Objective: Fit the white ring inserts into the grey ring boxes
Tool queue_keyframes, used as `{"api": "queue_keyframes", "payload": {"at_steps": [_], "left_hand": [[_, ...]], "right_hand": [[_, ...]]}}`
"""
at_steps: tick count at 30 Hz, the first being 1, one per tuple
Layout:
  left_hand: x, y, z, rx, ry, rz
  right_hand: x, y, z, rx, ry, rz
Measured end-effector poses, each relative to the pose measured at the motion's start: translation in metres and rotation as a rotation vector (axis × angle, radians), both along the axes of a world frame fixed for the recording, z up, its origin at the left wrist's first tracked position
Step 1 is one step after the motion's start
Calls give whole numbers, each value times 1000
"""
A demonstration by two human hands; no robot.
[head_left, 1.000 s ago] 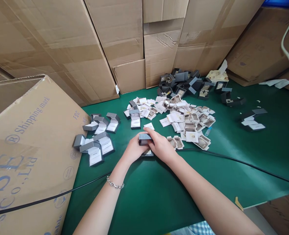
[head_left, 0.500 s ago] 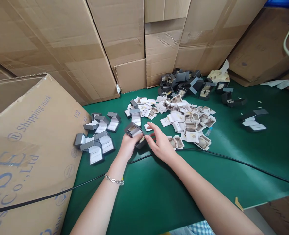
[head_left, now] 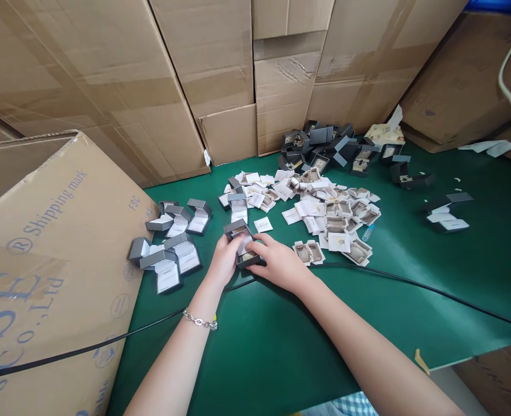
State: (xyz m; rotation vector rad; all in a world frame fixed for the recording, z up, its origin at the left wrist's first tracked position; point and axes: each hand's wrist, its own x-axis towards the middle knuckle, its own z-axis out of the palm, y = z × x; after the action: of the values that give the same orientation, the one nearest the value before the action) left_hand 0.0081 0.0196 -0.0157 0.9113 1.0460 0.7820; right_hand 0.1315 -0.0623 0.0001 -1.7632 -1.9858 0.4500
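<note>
Box (head_left: 239, 227) in hands (head_left: 279, 263), table edge (head_left: 476, 353) distant

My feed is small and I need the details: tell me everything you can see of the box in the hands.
The small dark grey box looks stiff, like covered card or plastic. It is open, its hinged lid up and the inside pale; fingers hide much of the contents. It sits tilted, the left hand gripping its left side, the right hand's fingers at its right. Whether it touches the green table is unclear.
</note>
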Motion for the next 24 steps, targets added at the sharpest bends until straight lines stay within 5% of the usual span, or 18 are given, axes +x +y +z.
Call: {"api": "queue_keyframes", "payload": {"at_steps": [8, 16, 24], "left_hand": [[-2, 2, -9, 131, 89, -102], [0, -1, 2, 97, 86, -162], [-5, 1, 3, -59, -126, -6]], "right_hand": [[1, 1, 2, -14, -43, -16], [4, 3, -1, 19, 26, -16], [12, 3, 2, 158, 67, -26]]}}
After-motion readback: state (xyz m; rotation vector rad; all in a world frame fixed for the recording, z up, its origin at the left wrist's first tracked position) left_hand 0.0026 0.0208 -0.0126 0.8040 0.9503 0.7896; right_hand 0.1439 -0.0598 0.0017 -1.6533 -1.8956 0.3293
